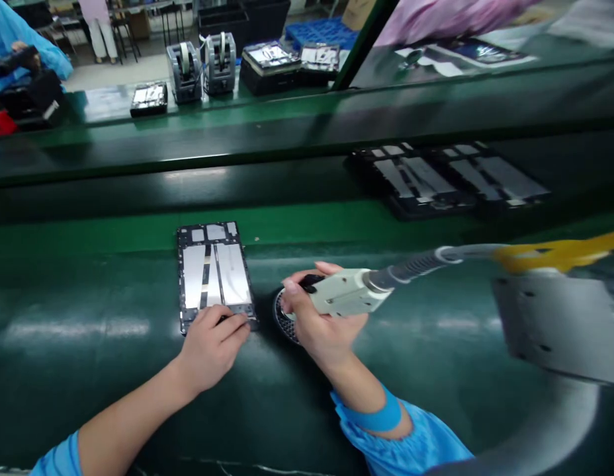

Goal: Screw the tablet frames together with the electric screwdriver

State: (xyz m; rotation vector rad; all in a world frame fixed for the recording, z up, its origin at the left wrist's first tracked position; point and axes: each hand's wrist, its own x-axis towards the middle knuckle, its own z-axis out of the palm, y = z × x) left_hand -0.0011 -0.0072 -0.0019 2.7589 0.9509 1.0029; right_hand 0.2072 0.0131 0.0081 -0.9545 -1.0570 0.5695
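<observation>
Tablet frame [235, 271] at twelve o'clock from half-curled left hand [214, 348], touched at lower edge, grip unclear.
Black-rimmed, silver-panelled, dark-striped; pale hand tool [345, 294] in tightly wrapped right hand [325, 325].

L hand [215, 344] + R hand [321, 324] = 2. Under L: 1 flat panel [232, 271]. In R: 1 pale tool [344, 294]. Beyond R hand, to R: 2 dark panels [411, 175]. Far beyond L hand: 2 grey dispensers [226, 69], 1 sm. stack [149, 97] to L, 2 lg. stacks [270, 61] to R.
</observation>
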